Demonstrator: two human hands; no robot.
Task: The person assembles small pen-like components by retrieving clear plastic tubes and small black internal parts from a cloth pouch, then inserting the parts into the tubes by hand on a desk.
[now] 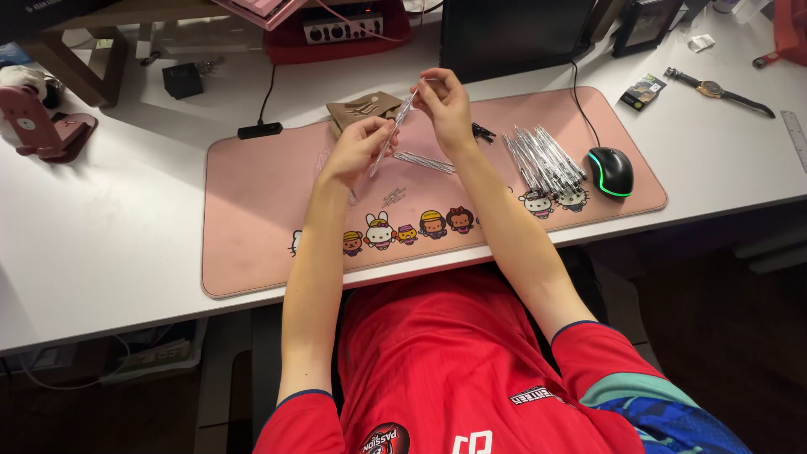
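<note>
Pen (389, 134), slim, clear with stripes, pinched tilted between left hand (357, 150) and right hand (444, 105) grips.

- The thin clear plastic pen barrel (392, 134) is partly hidden inside the fingers of both hands; its ends cannot be made out.
- Behind the grip, the small brown cardboard box (361, 111) is partly covered.
- The tiny parts (392, 197) below the grip are too small to identify.

desk (109, 252): white, wide | desk mat (252, 202): pink, cartoon figures along its near edge | floor (740, 336): dark | light: warm indoor
</note>
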